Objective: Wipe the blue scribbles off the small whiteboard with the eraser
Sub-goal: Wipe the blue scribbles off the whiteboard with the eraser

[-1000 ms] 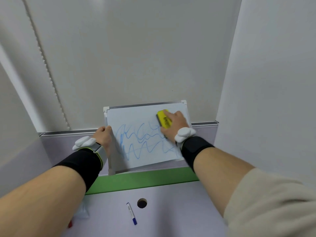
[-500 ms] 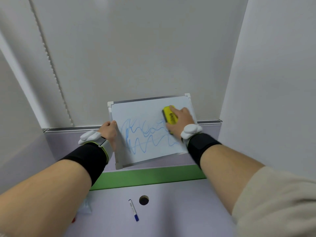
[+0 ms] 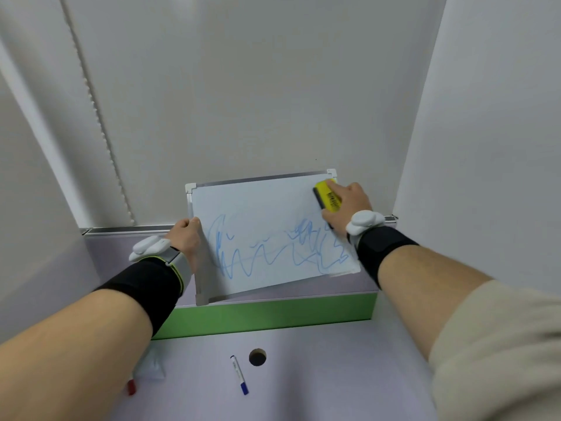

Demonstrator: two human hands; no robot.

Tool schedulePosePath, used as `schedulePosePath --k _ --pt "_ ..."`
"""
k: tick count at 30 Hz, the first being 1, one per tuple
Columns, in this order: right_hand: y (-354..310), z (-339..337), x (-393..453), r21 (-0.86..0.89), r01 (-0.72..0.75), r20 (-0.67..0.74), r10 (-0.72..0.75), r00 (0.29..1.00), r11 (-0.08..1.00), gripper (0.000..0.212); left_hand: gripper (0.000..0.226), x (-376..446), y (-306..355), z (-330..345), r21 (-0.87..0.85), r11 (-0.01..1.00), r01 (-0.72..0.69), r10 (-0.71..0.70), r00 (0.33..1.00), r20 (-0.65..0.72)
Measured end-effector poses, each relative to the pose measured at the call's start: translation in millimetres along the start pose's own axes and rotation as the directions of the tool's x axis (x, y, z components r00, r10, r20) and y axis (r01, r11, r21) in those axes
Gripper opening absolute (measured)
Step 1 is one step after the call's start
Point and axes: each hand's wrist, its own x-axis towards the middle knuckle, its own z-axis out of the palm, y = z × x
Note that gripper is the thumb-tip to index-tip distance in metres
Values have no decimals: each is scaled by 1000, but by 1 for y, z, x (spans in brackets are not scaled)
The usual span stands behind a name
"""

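The small whiteboard (image 3: 267, 235) leans tilted on the shelf, blue scribbles (image 3: 273, 250) below the right hand (image 3: 346, 205), whose fingers pinch the yellow eraser (image 3: 328, 197) at its top corner. Left hand (image 3: 186, 237) fingers curl around the left edge. If that grip loosens, a hard stroke could slide the board off.

The red pen (image 3: 131, 388) lies mostly hidden, apparently under the left forearm (image 3: 91, 329).

One whiteboard (image 3: 261, 226); one yellow eraser (image 3: 327, 196) at 1 o'clock on it; two hands, left (image 3: 185, 235) and right (image 3: 347, 208); one blue marker (image 3: 239, 374); one red marker (image 3: 131, 387) at 8 o'clock.
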Motion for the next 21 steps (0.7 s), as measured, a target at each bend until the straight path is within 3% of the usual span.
schedulePosePath --k 4,9,12,18,21 --pt "0 -3 -8 35 -73 0 73 997 997 72 6 -1 3 4 -17 1000 -17 16 1000 -21" --pt "-55 42 -45 165 99 86 -115 990 981 72 5 -4 9 20 -30 999 26 -25 999 44" --pt "-53 40 -47 171 138 87 -155 984 975 71 6 3 4 15 -11 1000 -4 4 1000 -16" --pt "6 3 -19 49 -46 2 46 999 998 71 13 23 -11 -2 -12 999 51 -51 999 3" --pt "-16 15 -31 90 8 32 -11 999 996 71 15 25 -12 6 -1 998 63 -63 998 -2"
